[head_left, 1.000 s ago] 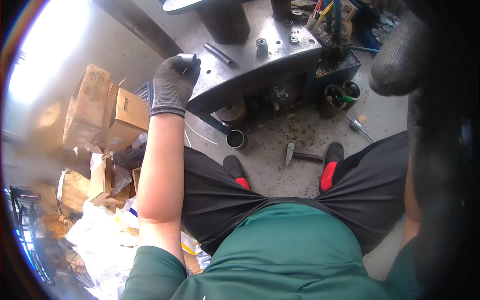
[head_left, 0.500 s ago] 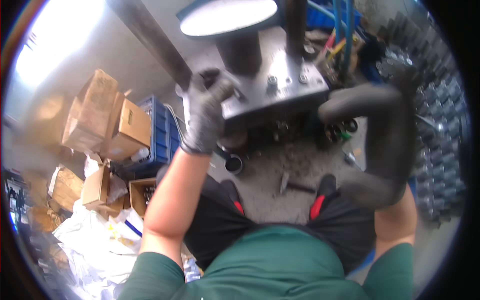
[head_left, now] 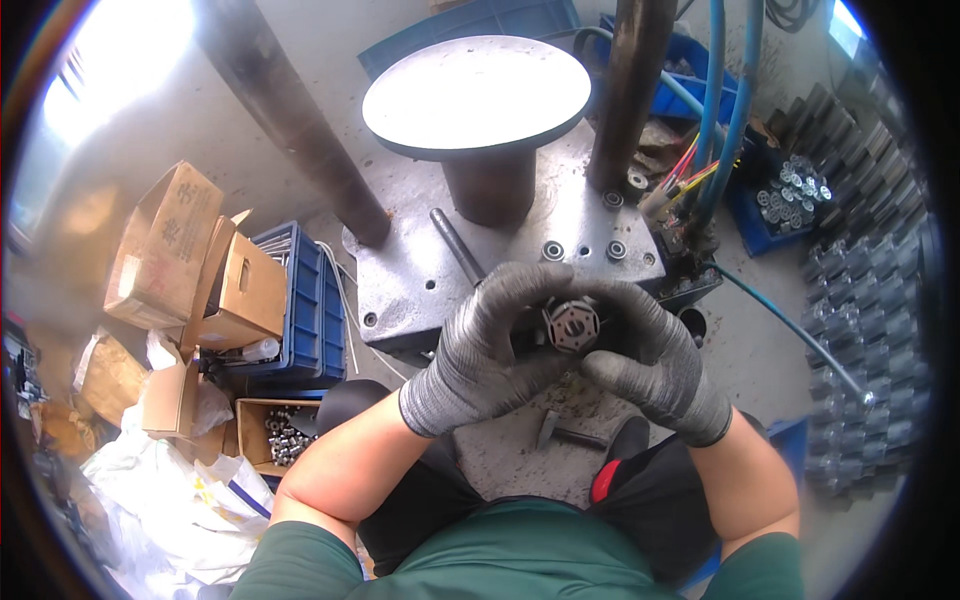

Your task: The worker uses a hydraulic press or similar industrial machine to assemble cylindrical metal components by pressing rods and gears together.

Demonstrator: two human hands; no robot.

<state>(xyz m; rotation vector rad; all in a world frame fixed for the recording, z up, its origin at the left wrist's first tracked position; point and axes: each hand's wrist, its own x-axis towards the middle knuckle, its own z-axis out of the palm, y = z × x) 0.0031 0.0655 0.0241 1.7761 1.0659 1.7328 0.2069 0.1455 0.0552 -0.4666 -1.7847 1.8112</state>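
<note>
Both my hands wear grey gloves and meet in front of the machine's metal base plate (head_left: 395, 290). Between them is a small round metal part, like a motor rotor (head_left: 573, 325), its slotted end face and central shaft turned up toward me. My left hand (head_left: 490, 350) curls around its left side, and my right hand (head_left: 655, 360) closes on it from the right. The gloves hide most of its body. Just beyond my left hand, a metal rod (head_left: 455, 245) leans across the plate. Several small bearings, one a ring-shaped bearing (head_left: 552, 250), rest on the plate.
A round-topped metal pedestal (head_left: 478, 95) rises from the plate between two steel columns (head_left: 300, 130). On the floor lies a hammer (head_left: 575, 435). Cardboard boxes (head_left: 165, 245) and a blue crate (head_left: 310, 300) stand left. Stacked metal parts (head_left: 860, 330) line the right, near blue hoses (head_left: 735, 100).
My left hand has come back from over the base plate, and my right hand has swung in from the right. Both now hold the rotor-like part together.
</note>
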